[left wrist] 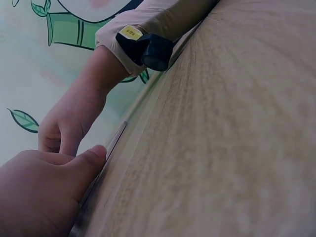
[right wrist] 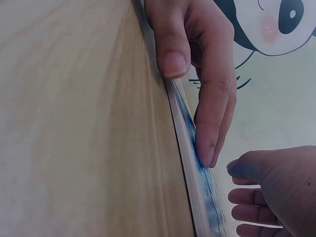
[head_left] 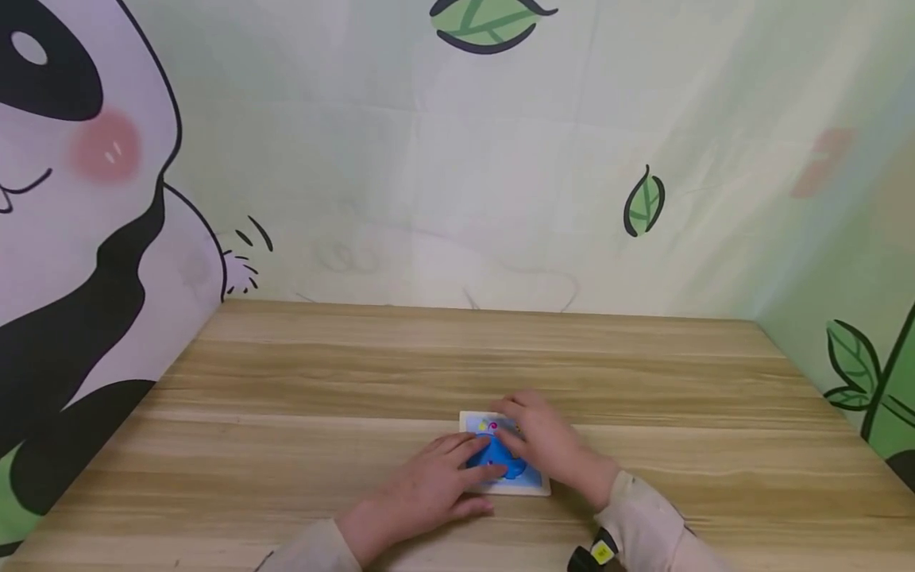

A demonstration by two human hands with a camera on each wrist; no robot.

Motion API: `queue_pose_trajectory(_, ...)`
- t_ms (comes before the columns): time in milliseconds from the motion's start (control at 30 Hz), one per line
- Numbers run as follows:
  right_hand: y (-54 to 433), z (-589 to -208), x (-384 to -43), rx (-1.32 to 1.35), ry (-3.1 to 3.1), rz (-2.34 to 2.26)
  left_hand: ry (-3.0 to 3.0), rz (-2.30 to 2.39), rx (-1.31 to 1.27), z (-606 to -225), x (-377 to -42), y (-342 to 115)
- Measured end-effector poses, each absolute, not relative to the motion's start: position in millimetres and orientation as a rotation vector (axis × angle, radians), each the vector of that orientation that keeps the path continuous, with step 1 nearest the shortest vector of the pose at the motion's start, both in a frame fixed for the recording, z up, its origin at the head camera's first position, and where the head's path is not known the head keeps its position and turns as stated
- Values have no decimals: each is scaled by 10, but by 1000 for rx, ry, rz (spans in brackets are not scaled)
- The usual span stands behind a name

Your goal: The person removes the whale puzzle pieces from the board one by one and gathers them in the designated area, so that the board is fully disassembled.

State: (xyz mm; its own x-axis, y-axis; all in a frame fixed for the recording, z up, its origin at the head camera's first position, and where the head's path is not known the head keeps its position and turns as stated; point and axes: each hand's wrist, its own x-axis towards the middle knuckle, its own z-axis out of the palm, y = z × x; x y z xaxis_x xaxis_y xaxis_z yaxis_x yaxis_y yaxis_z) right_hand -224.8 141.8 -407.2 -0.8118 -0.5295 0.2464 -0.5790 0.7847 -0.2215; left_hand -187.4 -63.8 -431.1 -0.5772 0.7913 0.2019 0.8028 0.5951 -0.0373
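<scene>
A small flat board (head_left: pixel 532 481) with a blue picture and a pale border lies on the wooden table. My left hand (head_left: pixel 439 483) comes in from the left, its fingers spread over the picture and the thumb near the lower left edge. From the right my right hand (head_left: pixel 549 442) reaches over the upper right part, fingers loosely bent and fingertips on the picture. Between them the hands cover much of the print. Seen from the right wrist, the board (right wrist: pixel 210 197) shows a thin light edge, with the left hand's fingers (right wrist: pixel 210 118) stretched along its top.
The wooden table (head_left: pixel 322 365) extends around the board on all sides. Behind it stands a pale wall (head_left: pixel 429 199) with a printed panda (head_left: pixel 193 246) and leaves. A black wrist camera (head_left: pixel 588 556) with a yellow label sits by the right sleeve (head_left: pixel 643 516).
</scene>
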Motion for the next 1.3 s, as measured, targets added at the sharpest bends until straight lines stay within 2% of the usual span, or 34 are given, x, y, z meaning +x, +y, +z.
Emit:
queue_pose_trajectory(433, 1315, -4083, -2320, 917, -2833, 475, -2607, -25, -1289, -4305, -1844, -603)
queue_pose_trajectory(1300, 1155, -3926, -2333, 803, -2981, 544, -2558, -41, -1261, -4332, -1841, -615)
